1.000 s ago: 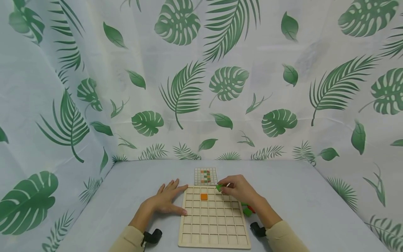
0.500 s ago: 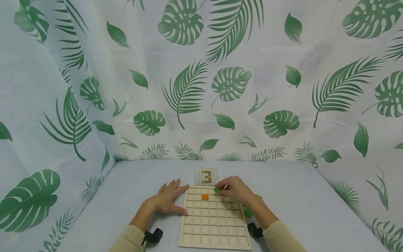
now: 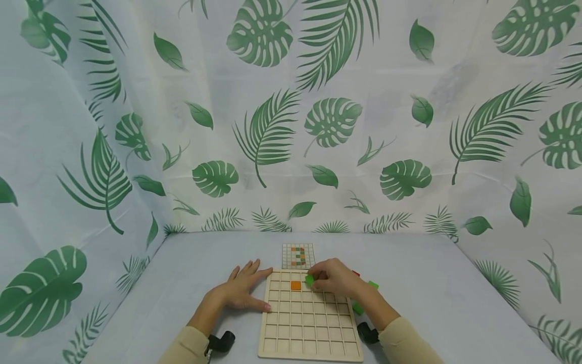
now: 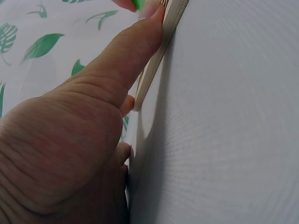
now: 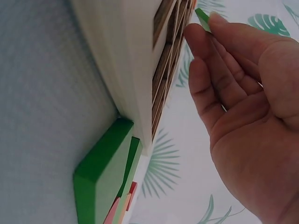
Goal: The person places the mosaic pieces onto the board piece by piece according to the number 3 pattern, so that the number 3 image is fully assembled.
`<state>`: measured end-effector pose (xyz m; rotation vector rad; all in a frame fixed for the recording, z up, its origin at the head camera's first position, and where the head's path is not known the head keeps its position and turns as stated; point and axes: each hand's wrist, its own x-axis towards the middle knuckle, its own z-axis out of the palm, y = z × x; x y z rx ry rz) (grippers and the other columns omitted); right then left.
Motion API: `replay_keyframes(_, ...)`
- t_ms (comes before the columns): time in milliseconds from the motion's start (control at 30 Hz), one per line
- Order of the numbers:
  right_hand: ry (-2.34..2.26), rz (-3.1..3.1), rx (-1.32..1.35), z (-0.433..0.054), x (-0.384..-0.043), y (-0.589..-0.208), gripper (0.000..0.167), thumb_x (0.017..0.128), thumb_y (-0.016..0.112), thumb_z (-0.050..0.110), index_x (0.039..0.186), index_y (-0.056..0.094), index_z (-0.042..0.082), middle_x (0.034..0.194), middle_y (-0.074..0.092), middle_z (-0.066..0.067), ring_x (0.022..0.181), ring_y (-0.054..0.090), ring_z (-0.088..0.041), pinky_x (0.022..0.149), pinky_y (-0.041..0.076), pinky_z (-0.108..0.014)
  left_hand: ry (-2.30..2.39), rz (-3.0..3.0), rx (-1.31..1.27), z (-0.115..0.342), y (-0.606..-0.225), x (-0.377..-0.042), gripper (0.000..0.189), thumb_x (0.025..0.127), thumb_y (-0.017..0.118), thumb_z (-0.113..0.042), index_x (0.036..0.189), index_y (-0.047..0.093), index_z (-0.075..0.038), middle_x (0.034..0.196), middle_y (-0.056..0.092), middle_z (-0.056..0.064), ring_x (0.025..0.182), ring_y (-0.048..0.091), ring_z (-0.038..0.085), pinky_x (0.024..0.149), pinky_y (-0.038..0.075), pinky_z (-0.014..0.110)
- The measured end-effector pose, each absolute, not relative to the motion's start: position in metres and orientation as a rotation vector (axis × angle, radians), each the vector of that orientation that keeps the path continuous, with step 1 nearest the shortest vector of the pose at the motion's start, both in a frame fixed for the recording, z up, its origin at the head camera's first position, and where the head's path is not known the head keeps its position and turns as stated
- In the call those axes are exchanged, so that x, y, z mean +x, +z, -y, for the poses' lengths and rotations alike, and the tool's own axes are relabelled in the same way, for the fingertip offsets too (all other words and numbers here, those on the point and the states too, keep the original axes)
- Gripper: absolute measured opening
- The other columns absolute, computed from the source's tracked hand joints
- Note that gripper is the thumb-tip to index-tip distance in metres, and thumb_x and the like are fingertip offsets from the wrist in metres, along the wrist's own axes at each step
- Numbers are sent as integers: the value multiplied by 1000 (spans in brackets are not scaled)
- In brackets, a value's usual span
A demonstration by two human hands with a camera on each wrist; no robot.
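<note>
A pale wooden grid board (image 3: 302, 319) lies on the table, with an orange square tile (image 3: 296, 285) set in one cell of its second row. My right hand (image 3: 334, 278) pinches a green tile (image 3: 309, 280) between thumb and fingertips, over the board just right of the orange tile. In the right wrist view the green tile (image 5: 202, 18) sticks out past the fingertips. My left hand (image 3: 243, 289) rests with fingers spread at the board's left edge. Its thumb (image 4: 126, 51) lies against that edge in the left wrist view.
Behind the board lies a small pattern card (image 3: 298, 256) with a printed grid of coloured squares. Loose green tiles (image 3: 358, 308) and a red piece (image 3: 356, 273) lie beside the board's right edge, partly behind my right forearm. A leaf-printed curtain (image 3: 291, 126) surrounds the table.
My right hand has moved slightly left and nearer to me with the green tile, bringing it close to the orange tile. The left hand stays at the board's edge.
</note>
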<state>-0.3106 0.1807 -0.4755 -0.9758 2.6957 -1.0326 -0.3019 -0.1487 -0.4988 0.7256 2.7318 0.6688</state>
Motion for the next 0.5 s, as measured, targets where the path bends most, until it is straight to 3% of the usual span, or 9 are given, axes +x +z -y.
replay_keyframes(333, -930, -2689, -1034, -178, -313, -481, 19, 93, 79, 16, 112, 78, 12, 96, 72, 6, 82, 58, -3, 72, 53, -22, 660, -2731, 718, 149, -499, -302, 106, 78, 80, -70, 164, 34, -29, 174, 11, 22, 162, 6, 43, 127, 2, 69)
replay_keyframes(500, -890, -2695, -1062, -176, -313, -479, 18, 94, 78, 17, 111, 77, 12, 93, 68, 9, 80, 57, -4, 71, 52, -23, 660, -2733, 722, 149, -498, -301, 105, 78, 80, -69, 164, 35, -28, 174, 11, 22, 161, 6, 45, 127, 3, 69)
